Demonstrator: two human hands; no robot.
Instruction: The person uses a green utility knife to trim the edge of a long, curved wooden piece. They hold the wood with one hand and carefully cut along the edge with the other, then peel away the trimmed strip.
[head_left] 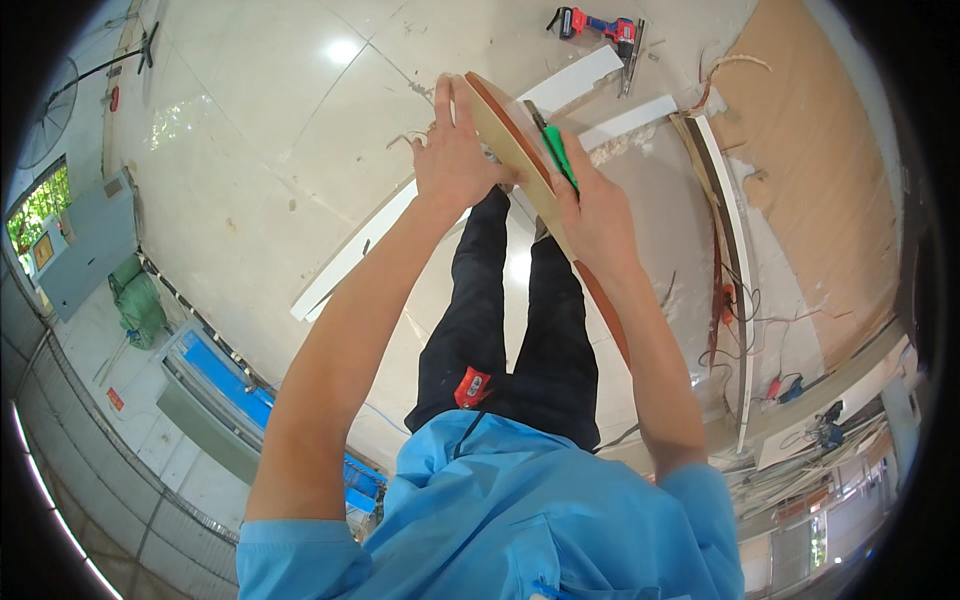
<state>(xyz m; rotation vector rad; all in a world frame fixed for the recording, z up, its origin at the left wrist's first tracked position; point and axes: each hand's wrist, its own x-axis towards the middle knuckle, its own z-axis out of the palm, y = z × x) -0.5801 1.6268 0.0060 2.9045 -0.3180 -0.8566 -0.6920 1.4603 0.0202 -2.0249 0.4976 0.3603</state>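
A long, narrow board point(537, 192) with a pale edge and reddish-brown along its side stands tilted in front of my legs. My left hand point(455, 165) grips it near its far end, thumb lying across toward the edge and two fingers stretched along it. In my right hand point(597, 215) is a green utility knife point(556, 152), its dark tip pointing away from me beside the board. The right fingers are wrapped round the knife's handle, and that hand rests close against the board. Part of the board's near end is hidden behind my right forearm.
White strips point(572, 80) lie on the tiled floor point(270, 130), near a red and blue cordless drill point(605, 25). A large brown sheet point(800, 130) and a long curved panel point(735, 250) lie to the right, with cables nearby. A red tape measure point(472, 386) hangs at my waist.
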